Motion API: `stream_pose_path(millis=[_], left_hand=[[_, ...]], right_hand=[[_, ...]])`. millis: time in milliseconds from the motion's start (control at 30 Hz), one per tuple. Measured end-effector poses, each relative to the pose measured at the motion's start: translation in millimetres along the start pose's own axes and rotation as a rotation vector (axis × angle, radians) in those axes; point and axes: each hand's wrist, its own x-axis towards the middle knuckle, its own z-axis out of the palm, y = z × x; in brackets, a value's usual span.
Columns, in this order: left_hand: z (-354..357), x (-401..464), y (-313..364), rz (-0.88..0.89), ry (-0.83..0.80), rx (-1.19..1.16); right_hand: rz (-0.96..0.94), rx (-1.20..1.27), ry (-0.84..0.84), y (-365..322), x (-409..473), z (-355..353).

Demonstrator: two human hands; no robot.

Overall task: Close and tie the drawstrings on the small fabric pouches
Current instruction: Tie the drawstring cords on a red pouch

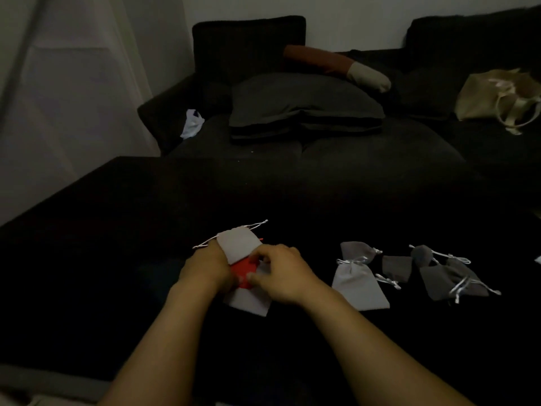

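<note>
Left hand: the left hand [208,262] has its fingers curled round the left edge of the red pouch [243,269], holding it just above the dark surface [117,230].
Right hand: the right hand [282,272] meets the left one over the same pouch, fingers bent and pinching its right side; the fingertips are partly hidden, so how the cord runs cannot be told.
Red pouch: it sits between both hands, mostly covered, over two pale pouches.
Upper grey pouch: the light grey pouch [239,244] lies just behind the hands, touching the left hand, with its white drawstrings [257,224] trailing off to both sides.
Lower pale pouch: another pale pouch [248,303] lies flat under the wrists, partly covered by them.
Pouches to the right: a light grey pouch with a tied cord [360,285] lies near the right forearm; farther right is a cluster of darker grey pouches [445,273] with silver cords, overlapping one another.
Surface: dark, wide, dimly lit.
Beyond: a dark sofa [248,42] stands behind the surface, with a grey cushion [304,104] on its seat and a beige tote bag [494,98] at the right end.
</note>
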Motion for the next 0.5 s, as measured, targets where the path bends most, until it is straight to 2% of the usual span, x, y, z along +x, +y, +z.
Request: stream_pose_path(millis=[167, 367, 433, 500], left_hand=[[-2, -1, -10, 0.053, -0.004, -0.169], [-15, -7, -15, -0.040, 0.091, -0.276], [-23, -8, -11, -0.072, 0.070, -0.375], [-28, -13, -5, -0.098, -0.020, -0.627]], right_hand=[[0.069, 0.008, -0.026, -16, 10, 24], [0.002, 0.095, 0.114, -17, 7, 14], [0.026, 0.226, 0.157, -15, 6, 9], [0.071, 0.462, 0.174, -15, 5, 2]])
